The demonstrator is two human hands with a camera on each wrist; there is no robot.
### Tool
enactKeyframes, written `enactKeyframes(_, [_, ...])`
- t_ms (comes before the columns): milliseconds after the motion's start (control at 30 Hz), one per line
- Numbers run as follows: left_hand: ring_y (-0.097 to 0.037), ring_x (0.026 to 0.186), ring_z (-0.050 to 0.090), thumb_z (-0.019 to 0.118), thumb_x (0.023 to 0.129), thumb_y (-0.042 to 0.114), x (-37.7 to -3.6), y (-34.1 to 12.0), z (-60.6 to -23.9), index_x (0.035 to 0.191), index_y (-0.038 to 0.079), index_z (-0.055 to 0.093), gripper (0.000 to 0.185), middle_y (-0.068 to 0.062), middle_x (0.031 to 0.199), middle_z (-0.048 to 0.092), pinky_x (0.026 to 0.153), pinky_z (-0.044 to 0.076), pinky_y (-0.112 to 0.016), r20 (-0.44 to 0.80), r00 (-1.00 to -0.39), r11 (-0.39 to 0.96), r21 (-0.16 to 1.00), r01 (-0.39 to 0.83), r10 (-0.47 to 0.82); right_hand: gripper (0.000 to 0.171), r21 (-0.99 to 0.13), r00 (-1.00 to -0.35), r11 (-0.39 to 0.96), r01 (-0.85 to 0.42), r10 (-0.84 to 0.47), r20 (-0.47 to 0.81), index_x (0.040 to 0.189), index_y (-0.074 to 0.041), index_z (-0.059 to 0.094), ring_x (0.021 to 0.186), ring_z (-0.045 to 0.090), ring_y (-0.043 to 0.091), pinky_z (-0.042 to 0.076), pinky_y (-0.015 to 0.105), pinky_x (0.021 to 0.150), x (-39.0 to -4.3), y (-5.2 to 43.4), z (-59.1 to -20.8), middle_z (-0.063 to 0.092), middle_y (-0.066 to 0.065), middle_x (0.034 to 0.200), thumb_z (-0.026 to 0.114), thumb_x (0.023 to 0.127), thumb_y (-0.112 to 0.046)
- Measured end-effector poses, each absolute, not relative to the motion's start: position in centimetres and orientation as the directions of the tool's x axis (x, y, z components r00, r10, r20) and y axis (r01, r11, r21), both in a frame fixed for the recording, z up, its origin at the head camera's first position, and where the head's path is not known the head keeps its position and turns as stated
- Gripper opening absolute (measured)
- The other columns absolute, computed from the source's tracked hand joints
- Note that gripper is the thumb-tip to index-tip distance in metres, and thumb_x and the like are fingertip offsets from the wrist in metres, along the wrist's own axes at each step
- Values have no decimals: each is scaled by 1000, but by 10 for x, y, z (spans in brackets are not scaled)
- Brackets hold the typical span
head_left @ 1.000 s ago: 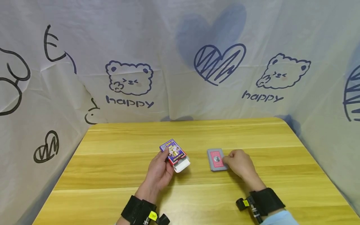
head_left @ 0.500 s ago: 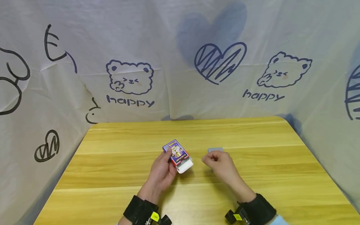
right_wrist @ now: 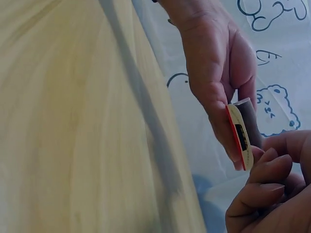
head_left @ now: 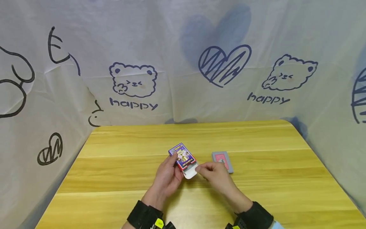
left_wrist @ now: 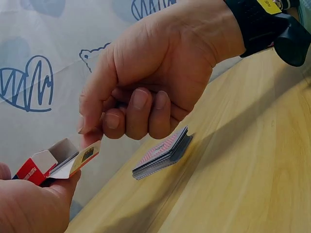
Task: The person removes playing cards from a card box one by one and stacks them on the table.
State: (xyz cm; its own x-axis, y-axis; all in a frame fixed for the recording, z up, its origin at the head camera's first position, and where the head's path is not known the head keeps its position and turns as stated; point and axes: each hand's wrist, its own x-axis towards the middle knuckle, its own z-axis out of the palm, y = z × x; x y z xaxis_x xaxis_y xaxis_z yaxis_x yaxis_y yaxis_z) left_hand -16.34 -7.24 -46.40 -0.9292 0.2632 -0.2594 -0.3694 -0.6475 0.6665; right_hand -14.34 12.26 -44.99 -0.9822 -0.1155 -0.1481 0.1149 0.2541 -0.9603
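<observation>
My left hand (head_left: 168, 178) grips a blue and red playing-card box (head_left: 185, 156), its thumb across the printed face. The box is held over the table with its open end towards me and to the right. From that end sticks out a white flap (head_left: 190, 171). My right hand (head_left: 218, 178) pinches the corner of this flap between thumb and index finger, the other fingers curled, as the left wrist view shows. Behind the right hand a deck of playing cards (head_left: 227, 161) lies stacked on the table, red patterned back up, partly hidden by that hand.
The wooden table (head_left: 114, 171) reaches back to a white cloth (head_left: 183, 95) with drawn hearts and bears. Cloth also hangs at both sides. A black band with a small camera is strapped to each wrist.
My right hand has moved left from the deck to the box flap and now pinches it. The deck stays on the table. The left hand has shifted slightly right with the box.
</observation>
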Motion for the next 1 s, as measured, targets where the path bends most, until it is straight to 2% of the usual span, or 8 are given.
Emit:
enactKeyframes(167, [-17, 130, 65, 31, 118, 30, -163, -70, -463, 163, 3, 20, 54, -23, 162, 44, 112, 53, -33, -245, -929, -645, 669, -368, 277, 21, -972, -977, 119, 202, -42, -208, 103, 1, 79, 52, 41, 8, 32, 18, 45, -143, 119, -455, 54, -1, 65, 74, 98, -18])
enactKeyframes(300, [-16, 127, 66, 32, 118, 28, -161, -68, -463, 163, 3, 21, 53, -23, 158, 48, 111, 54, -33, -234, -926, -634, 678, -373, 295, 19, -972, -972, 32, 235, -13, -235, 98, 4, 77, 53, 43, 8, 32, 19, 45, -143, 116, -458, 57, -1, 69, 75, 95, -15])
enactKeyframes(433, [-16, 128, 65, 34, 117, 27, -160, -66, -465, 164, 4, 21, 53, -20, 155, 52, 111, 54, -32, -235, -922, -626, 680, -382, 308, 18, -962, -962, 18, 272, 2, -272, 91, 4, 76, 52, 40, 9, 31, 19, 43, -142, 114, -459, 55, -1, 68, 76, 93, -13])
enactKeyframes(600, [-17, 130, 64, 34, 117, 26, -159, -62, -465, 164, 6, 21, 52, -22, 160, 47, 111, 54, -33, -239, -914, -618, 677, -399, 328, 24, -953, -953, 3, 303, 22, -303, 85, 3, 73, 50, 37, 8, 28, 19, 42, -142, 113, -461, 50, -3, 64, 78, 95, -17])
enactKeyframes(767, [-18, 130, 65, 33, 118, 27, -158, -62, -464, 164, 8, 22, 51, -24, 162, 44, 111, 54, -34, -242, -906, -605, 680, -414, 347, 22, -948, -948, -22, 316, 30, -317, 85, 3, 72, 51, 39, 7, 28, 18, 42, -141, 114, -460, 52, -2, 66, 78, 95, -15])
enactKeyframes(1000, [-19, 132, 64, 35, 117, 27, -159, -64, -465, 163, 6, 21, 52, -21, 157, 50, 113, 52, -34, -248, -910, -622, 668, -408, 331, 13, -941, -944, -75, 330, -24, -329, 87, 1, 70, 50, 41, 6, 29, 18, 43, -140, 116, -458, 51, -3, 63, 74, 92, -10])
